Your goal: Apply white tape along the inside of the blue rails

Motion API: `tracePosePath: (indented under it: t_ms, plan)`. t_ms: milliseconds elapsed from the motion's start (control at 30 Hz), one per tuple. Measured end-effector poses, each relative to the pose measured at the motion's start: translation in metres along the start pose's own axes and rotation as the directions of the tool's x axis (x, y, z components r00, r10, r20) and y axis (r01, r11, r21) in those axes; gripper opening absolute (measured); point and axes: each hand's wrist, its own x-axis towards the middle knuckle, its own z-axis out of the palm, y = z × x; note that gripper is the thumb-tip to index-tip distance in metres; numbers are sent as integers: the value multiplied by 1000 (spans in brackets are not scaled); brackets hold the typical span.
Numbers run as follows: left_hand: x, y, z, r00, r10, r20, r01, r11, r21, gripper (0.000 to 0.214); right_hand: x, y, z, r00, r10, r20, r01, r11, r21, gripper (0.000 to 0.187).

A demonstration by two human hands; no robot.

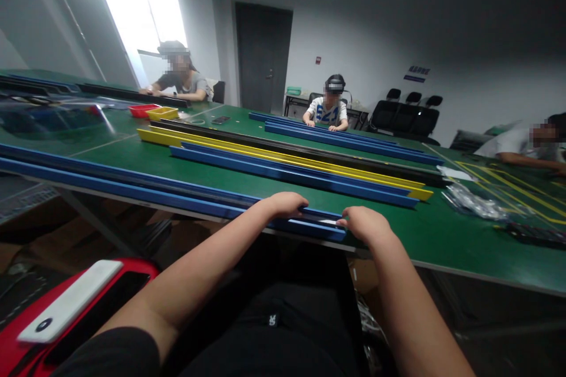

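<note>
One red case (11, 344) is seen at lower left, below the table edge, with a white phone (66, 301) laid on top of it. Further back on the green table (442, 244), a red tray (141, 110) and a yellow tray (163, 112) are set side by side, touching. A long blue rail (132, 191) is laid along the near table edge, running from the far left to its end in front of the person. The left hand (286, 204) is placed on this rail near its right end, fingers pressed together and curled over the far side, gripping it. The right hand (365, 225) is held just at the rail's end, fingers together, tips touching the end beside a white strip; a pinch cannot be told. The hands are kept slightly apart. Behind them, mid-table, a yellow rail (274, 158), a black rail (318, 155) and a second blue rail (292, 175) are laid parallel, close together. Clear plastic bags (473, 203) are piled right of these rails. Three other people are seated at the far and right sides.
</note>
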Motion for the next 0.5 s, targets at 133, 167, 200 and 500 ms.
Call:
tracePosePath:
  t_ms: [133,167,200,500]
  plan:
    - [1,4,-1,998,-54,13,54,999,7,24,-1,-2,15,1000,22,-2,-22,1000,21,40]
    - [1,5,-1,998,-67,20,67,998,8,26,-2,-2,19,1000,25,-7,-25,999,25,40]
    - [1,6,-2,996,-81,27,81,997,13,27,-3,-2,22,999,27,-18,-27,999,31,40]
    - [26,29,1,990,-128,62,124,991,54,33,-9,1,37,993,-5,-118,13,998,60,37]
